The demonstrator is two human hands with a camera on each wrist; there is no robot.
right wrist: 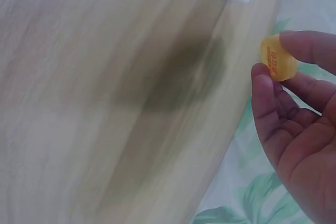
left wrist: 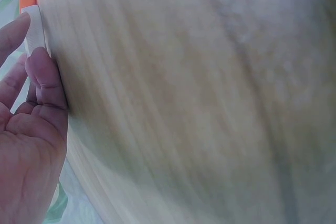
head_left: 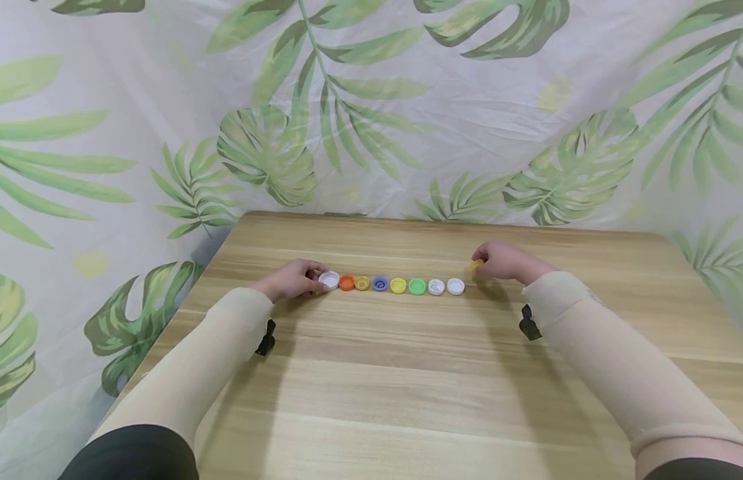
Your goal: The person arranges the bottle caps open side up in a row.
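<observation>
A straight row of bottle caps lies on the table, from a white cap [head_left: 329, 280] through orange [head_left: 346, 283], amber, blue [head_left: 380, 284], yellow and green [head_left: 416, 287] to two white ones. My left hand [head_left: 296, 279] holds the white cap at the row's left end between thumb and fingers, still on the table; in the left wrist view that white cap [left wrist: 34, 29] stands edge-on. Past the right end, my right hand [head_left: 497, 261] pinches a yellow cap [right wrist: 278, 57] with red print on its top, held above the table. The last white cap [head_left: 456, 287] is nearest to it.
The wooden table [head_left: 371, 387] runs back to a hanging cloth [head_left: 371, 100] printed with green leaves. Its back edge lies a little beyond the row. A small black device [head_left: 530, 323] hangs under the right wrist, another [head_left: 266, 338] under the left.
</observation>
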